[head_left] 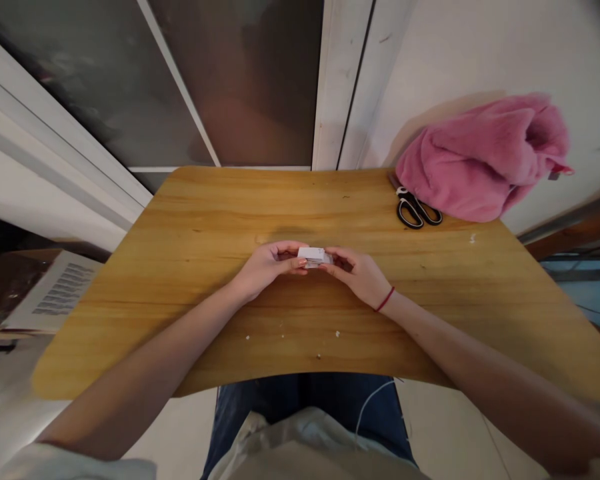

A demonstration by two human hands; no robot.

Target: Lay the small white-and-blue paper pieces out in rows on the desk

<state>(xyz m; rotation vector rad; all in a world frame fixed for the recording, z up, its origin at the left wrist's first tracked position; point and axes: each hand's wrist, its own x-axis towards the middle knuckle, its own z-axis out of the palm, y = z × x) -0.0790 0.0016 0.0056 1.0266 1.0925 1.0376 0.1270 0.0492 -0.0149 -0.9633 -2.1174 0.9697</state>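
Between my two hands, above the middle of the wooden table (220, 220), is a small white stack of what looks like paper slips or cards (311, 254). Its top face carries a tiny dark mark too small to read. My left hand (270, 267) pinches the left end, thumb in front and fingers behind. At the right end, my right hand (355, 270) grips it between thumb and fingers. A red band circles my right wrist. The lower layers of the stack are partly hidden by my fingertips.
Black-handled scissors (414, 210) lie at the back right, blades hidden under a pink plush bag or cloth (480, 157) against the wall. White scraps (337, 334) dot the table near its curved front edge. A cardboard box (55, 293) stands left of the table.
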